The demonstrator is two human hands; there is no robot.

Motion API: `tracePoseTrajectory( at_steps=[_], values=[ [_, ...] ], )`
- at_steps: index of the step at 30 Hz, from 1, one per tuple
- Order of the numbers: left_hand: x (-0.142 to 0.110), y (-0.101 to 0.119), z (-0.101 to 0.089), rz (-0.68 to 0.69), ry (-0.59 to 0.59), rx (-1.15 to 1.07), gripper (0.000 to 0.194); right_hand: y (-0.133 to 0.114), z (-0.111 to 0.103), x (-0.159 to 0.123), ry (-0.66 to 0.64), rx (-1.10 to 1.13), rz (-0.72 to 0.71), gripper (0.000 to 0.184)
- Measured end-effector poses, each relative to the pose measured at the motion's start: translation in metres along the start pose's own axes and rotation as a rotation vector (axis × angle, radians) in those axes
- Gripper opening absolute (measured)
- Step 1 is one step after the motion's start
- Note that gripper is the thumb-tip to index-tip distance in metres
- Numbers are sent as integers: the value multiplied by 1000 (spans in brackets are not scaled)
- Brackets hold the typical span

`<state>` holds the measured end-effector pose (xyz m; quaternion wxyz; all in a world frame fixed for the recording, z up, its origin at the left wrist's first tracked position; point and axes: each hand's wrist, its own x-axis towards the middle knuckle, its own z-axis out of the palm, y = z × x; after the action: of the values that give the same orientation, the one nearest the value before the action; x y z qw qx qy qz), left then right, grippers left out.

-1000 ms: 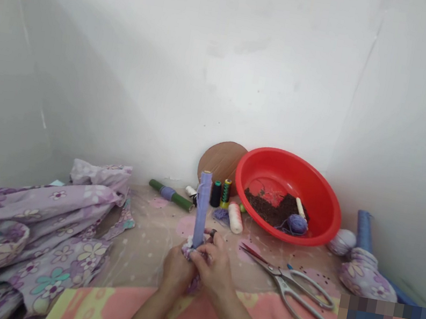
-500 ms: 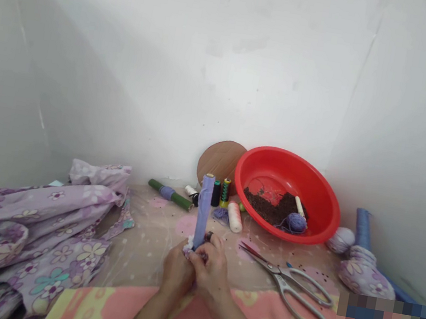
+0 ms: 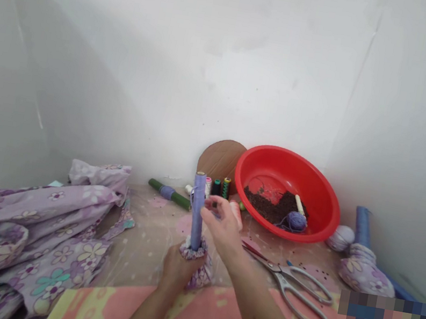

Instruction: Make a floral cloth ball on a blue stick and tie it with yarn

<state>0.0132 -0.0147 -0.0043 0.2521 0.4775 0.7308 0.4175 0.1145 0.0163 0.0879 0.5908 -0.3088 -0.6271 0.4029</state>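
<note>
A lavender-wrapped tube stands nearly upright in front of me, tilted slightly left at its top. Its lower end is inside a gathered bundle of purple floral cloth. My left hand is closed round the gathered neck of this bundle; its fingertips are partly hidden. My right hand is raised just right of the tube, fingers spread and curved, with no object visible in it. Whether a fingertip touches the tube I cannot tell. A thin purple strand hangs at the tube's upper left.
Large scissors lie to the right, blades toward the middle. Behind is a tilted red basin holding soil and purple yarn. Thread spools and a green stick lie at the back. Floral cloth is heaped left; a similar wrapped bundle sits right.
My right hand has left the cloth neck, moved up beside the tube and spread its fingers. The tube has tilted slightly left. My left hand still grips the bundle, which now shows more.
</note>
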Motion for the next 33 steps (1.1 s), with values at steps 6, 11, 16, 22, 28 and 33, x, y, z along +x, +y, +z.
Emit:
tracePoseTrajectory(
  at_steps=[6,11,16,22,28,33],
  values=[
    [1,-5,0,91,-2,-78,25,-10,33,23,-266,365,147,26],
    [2,-5,1,162,-13,-106,21,-4,34,20,-308,528,277,34],
    [0,2,-1,197,-25,-128,15,-7,26,17,-418,610,298,31],
    [0,6,-2,155,-53,-269,13,-10,29,17,-476,629,300,31],
    [3,6,-2,115,-97,-304,14,-6,34,18,-392,574,280,32],
    [3,11,-5,98,-125,-324,12,-10,31,17,-325,345,138,24]
  ],
)
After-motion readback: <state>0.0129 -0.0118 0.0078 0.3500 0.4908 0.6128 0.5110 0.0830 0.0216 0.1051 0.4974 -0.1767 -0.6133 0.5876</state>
